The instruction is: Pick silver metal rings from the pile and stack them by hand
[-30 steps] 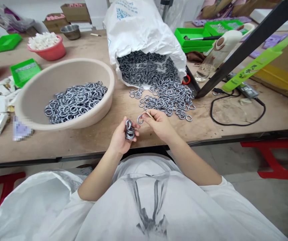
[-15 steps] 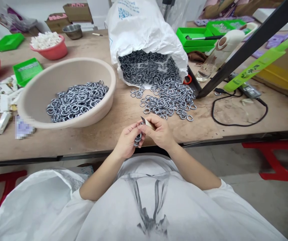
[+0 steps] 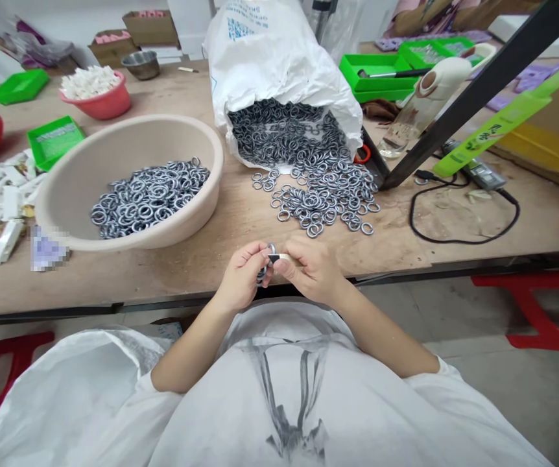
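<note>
My left hand (image 3: 243,276) is closed on several grey metal-looking rings (image 3: 261,275), one of which stands up above the fingertips. My right hand (image 3: 314,269) grips a small knife (image 3: 284,257) by its pale handle. Its short dark blade points left and touches or nearly touches the upright ring; the fingers partly hide the contact. Both hands meet just above the table's front edge. Beyond them lies a loose pile of rings (image 3: 328,194), spilling out of a white sack (image 3: 279,65). To the left, a beige basin (image 3: 202,214) holds many more such rings.
White pieces (image 3: 10,201) cover the table's left end, near a green tray (image 3: 56,144) and a pink bowl (image 3: 114,104). On the right are a dark metal post (image 3: 435,123), a bottle (image 3: 408,126) and a black cable (image 3: 416,227). Red stools (image 3: 527,311) stand below the edge.
The knife blade has swung from pointing up and left to lying nearly level against the ring. My right hand has turned and dropped slightly; a ring now stands up between the hands.
</note>
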`<state>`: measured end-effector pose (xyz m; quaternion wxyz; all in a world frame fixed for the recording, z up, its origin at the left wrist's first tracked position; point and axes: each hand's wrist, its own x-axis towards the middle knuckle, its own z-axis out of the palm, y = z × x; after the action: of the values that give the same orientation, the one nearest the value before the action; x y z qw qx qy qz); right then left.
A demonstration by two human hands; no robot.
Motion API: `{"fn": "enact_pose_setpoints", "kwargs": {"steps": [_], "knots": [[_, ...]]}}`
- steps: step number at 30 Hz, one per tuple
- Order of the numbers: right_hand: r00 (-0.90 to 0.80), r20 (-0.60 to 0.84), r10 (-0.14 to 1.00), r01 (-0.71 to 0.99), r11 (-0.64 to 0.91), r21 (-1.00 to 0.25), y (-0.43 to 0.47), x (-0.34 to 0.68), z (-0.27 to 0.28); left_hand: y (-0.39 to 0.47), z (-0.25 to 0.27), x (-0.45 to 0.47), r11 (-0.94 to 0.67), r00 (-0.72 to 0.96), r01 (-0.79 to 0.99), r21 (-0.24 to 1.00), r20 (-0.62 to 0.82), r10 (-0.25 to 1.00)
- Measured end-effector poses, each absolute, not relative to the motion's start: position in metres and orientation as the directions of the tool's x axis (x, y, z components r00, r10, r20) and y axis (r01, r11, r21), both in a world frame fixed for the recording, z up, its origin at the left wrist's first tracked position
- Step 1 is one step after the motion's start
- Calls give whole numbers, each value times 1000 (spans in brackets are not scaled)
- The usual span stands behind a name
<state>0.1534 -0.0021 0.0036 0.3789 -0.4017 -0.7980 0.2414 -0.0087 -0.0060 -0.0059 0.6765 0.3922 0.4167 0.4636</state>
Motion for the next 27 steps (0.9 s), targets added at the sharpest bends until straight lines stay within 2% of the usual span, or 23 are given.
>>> {"fn": "enact_pose_setpoints", "kwargs": {"steps": [6, 8, 11, 14, 17, 19, 21, 24, 25, 27], "knots": [[-413, 393, 822, 444, 558, -701, 1, 156, 0, -8, -9, -9, 234, 280, -274, 933, -155, 947], [-398, 326, 858, 469, 495, -732, 10, 159, -7, -11, -9, -11, 206, 362, -231, 951, -113, 925], [-304, 197, 932, 594, 347, -726, 30, 164, -17, -13, -9, -14, 205, 422, -242, 948, -87, 902], [-212, 167, 963, 763, 270, -587, 52, 164, -19, -8, -9, -18, 264, 344, -345, 901, -140, 928], [-156, 135, 978, 912, 195, -361, 71, 156, -16, 0, -10, -24, 308, 293, -418, 854, -195, 936], [-141, 69, 988, 959, 153, -236, 81, 151, -15, 4, -11, -26, 323, 263, -445, 835, -222, 939], [-140, 23, 990, 972, 142, -187, 88, 148, -15, 7, -12, -28, 336, 226, -462, 821, -257, 940], [-131, 59, 990, 948, 142, -284, 89, 152, -16, 11, -12, -30, 374, 181, -486, 790, -327, 927], [-123, 89, 988, 917, 148, -372, 87, 154, -16, 12, -12, -30, 390, 177, -496, 776, -350, 920], [-121, 130, 984, 755, 176, -632, 79, 157, -16, 14, -12, -28, 417, 182, -512, 751, -380, 907]]}}
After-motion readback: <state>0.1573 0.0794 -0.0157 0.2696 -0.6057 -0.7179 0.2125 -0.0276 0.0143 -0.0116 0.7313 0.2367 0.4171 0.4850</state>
